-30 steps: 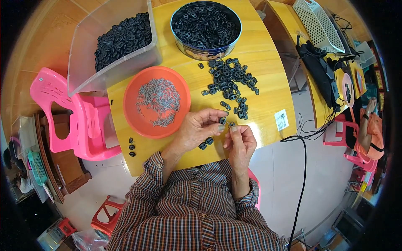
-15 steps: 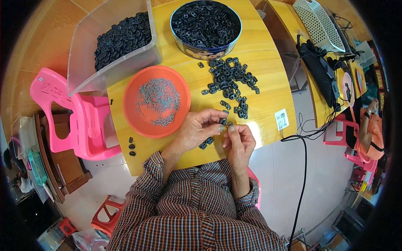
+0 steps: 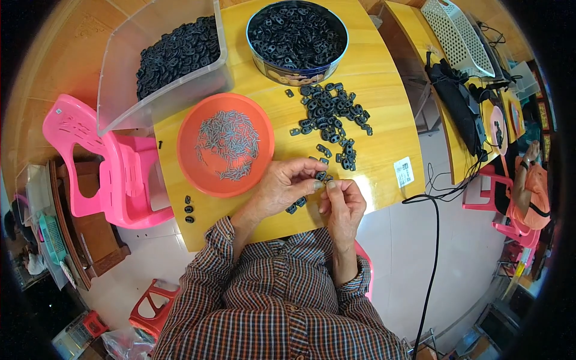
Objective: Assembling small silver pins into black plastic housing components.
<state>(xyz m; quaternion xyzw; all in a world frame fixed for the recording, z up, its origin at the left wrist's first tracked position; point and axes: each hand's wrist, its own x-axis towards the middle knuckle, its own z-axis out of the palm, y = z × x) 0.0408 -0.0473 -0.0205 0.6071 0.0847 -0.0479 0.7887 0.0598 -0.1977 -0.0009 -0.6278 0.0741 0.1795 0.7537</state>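
Note:
My left hand (image 3: 283, 187) and my right hand (image 3: 342, 203) meet over the near edge of the yellow table (image 3: 384, 120). Between their fingertips they pinch a small black plastic piece (image 3: 321, 176). A loose pile of the same black pieces (image 3: 332, 114) lies just beyond my hands. To the left of my left hand stands an orange bowl (image 3: 193, 157) with several small grey metal pins (image 3: 229, 141) in it. A few black pieces (image 3: 296, 206) lie under my left hand.
A round tin (image 3: 298, 75) and a clear plastic bin (image 3: 123, 90), both full of black pieces, stand at the far side. Three black pieces (image 3: 188, 209) lie at the table's near left. A pink chair (image 3: 90, 157) stands left. A black cable (image 3: 433, 240) hangs right. Another person (image 3: 528, 186) sits far right.

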